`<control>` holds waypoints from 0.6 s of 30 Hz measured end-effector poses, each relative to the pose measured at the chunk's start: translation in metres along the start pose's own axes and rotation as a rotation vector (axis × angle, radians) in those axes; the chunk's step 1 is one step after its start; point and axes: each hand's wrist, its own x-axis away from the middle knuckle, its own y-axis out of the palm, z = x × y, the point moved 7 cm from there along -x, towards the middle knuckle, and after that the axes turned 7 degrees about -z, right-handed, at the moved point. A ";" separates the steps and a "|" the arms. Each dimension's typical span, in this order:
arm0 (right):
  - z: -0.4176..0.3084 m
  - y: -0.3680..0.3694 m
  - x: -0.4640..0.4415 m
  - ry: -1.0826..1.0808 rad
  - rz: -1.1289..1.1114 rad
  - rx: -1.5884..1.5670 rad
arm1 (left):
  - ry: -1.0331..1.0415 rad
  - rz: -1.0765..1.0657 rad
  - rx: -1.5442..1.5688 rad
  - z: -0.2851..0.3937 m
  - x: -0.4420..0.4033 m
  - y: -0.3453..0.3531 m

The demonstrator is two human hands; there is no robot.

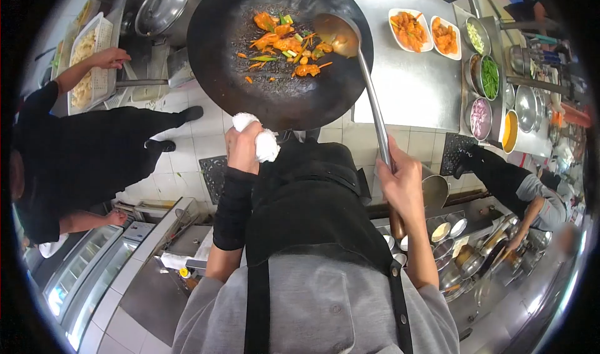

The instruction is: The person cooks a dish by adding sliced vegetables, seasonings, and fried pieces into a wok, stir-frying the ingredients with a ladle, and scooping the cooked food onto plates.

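My left hand [245,146] is closed round a white cloth [267,145] at the near rim of a large dark wok [219,72]; the cloth hides whatever handle is under it. Orange-coated food pieces with green and orange strips [281,41] lie in the wok. In my right hand [401,177] is the long metal handle of a ladle [374,97]. The ladle's bowl rests inside the wok on the right, beside the food, with a little sauce in it.
Two white dishes of orange food [409,31] stand on a steel counter [406,97]. Bowls of cut vegetables [489,77] line its right side. A co-worker in black [81,154] stands at left; another person [547,197] works at right. A lidded pot [164,9] is at upper left.
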 end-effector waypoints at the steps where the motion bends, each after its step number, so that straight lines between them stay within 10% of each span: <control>1: 0.005 0.003 0.005 0.103 -0.076 -0.133 | 0.000 0.011 -0.010 0.001 0.000 0.000; 18: -0.016 0.070 0.049 0.677 -0.737 -1.641 | -0.330 0.014 0.111 -0.020 0.002 -0.053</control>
